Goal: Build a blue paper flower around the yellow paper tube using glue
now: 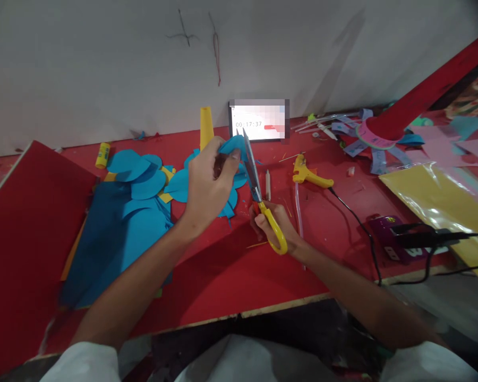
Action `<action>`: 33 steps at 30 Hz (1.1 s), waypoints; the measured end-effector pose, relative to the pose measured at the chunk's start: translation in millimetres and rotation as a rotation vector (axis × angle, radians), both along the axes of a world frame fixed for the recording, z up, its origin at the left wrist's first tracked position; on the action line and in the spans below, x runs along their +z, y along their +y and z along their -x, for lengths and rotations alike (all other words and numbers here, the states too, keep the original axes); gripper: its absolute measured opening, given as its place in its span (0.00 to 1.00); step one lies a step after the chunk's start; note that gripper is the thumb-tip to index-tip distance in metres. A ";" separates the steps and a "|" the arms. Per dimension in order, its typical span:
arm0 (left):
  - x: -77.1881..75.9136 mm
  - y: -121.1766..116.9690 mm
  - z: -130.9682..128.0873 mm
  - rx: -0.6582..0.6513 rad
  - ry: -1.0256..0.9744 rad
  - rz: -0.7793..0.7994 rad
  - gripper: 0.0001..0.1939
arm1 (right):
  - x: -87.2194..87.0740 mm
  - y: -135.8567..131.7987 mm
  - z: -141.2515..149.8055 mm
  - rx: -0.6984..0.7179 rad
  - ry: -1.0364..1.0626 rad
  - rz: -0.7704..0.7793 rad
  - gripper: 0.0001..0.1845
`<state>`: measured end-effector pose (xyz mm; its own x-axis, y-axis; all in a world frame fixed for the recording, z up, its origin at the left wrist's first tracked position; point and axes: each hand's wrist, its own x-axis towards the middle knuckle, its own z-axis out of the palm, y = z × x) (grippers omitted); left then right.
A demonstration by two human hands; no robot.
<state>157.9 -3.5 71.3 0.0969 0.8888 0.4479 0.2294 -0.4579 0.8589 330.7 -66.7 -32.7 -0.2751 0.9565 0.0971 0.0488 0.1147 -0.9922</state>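
Observation:
My left hand (209,183) is closed on a folded piece of blue paper (234,143), held up above the red table. My right hand (276,220) grips scissors (276,231) with yellow handles. Their blades point up and away from me, slightly parted, right beside the paper's edge; whether they touch it I cannot tell. Under and behind my left hand lie blue petal-shaped paper pieces (177,185). More rounded blue cutouts (147,183) and large blue sheets (143,233) are piled to the left.
Behind my hands stand a yellow paper cone (206,127) and a screen with a timer (257,127). A yellow glue gun (310,175) lies on the right, its cord running to a purple power box (394,239). A glue stick (102,155) and a red board (32,239) are at left.

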 end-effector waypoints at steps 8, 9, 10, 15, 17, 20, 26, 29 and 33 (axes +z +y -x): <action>-0.8 1.1 -0.3 -0.011 -0.067 -0.004 0.16 | 5.8 -1.0 2.5 -0.025 0.020 0.089 0.36; -0.6 1.1 -0.3 -0.006 -0.063 -0.009 0.16 | 6.3 -1.1 2.9 -0.027 0.018 0.094 0.36; -0.3 1.0 -0.2 0.001 -0.053 -0.013 0.16 | 6.7 -1.1 3.5 -0.028 0.014 0.092 0.37; 2.0 0.6 1.7 0.018 0.039 -0.029 0.18 | 5.7 -0.5 6.5 -0.040 0.029 0.025 0.38; 2.8 0.9 3.0 0.005 0.066 -0.027 0.17 | 3.9 0.0 6.7 -0.037 0.030 0.019 0.38; 3.8 1.8 4.4 -0.009 0.074 -0.018 0.18 | 1.5 0.5 5.5 -0.050 0.000 0.023 0.38; 5.2 2.3 4.2 -0.022 -0.010 0.007 0.18 | 5.2 0.1 2.2 -0.069 -0.040 0.054 0.40; 6.1 2.4 4.7 -0.021 -0.020 0.011 0.19 | 5.8 0.0 2.1 -0.074 -0.043 0.060 0.39; 8.4 3.7 8.0 -0.026 0.046 -0.022 0.18 | 0.3 0.8 4.8 -0.054 0.013 0.026 0.38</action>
